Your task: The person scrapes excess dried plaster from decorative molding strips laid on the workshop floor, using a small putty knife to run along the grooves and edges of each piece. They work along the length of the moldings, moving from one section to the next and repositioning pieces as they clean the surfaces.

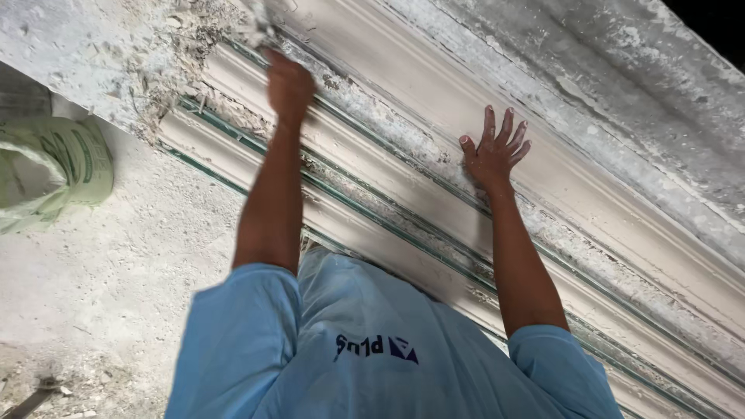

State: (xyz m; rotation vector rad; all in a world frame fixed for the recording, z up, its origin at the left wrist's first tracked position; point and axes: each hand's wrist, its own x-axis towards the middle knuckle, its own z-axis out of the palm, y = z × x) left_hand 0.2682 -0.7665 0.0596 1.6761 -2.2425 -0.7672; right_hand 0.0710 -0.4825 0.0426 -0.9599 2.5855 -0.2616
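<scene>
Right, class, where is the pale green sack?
Head view, far left: the pale green sack lies on the dusty floor, left of the plaster cornice mould.

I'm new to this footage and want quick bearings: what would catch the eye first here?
Two bare arms in blue sleeves reach over long white plaster moulding that runs diagonally across the view. The right hand lies flat on it with fingers spread; the left hand is closed around a clump of wet plaster at top centre. A pale green sack sits at the left edge on the dusty floor.

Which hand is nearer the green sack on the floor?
Left. The left hand, fisted against the moulding, is up and right of the green sack; the right hand lies flat farther right.
</scene>
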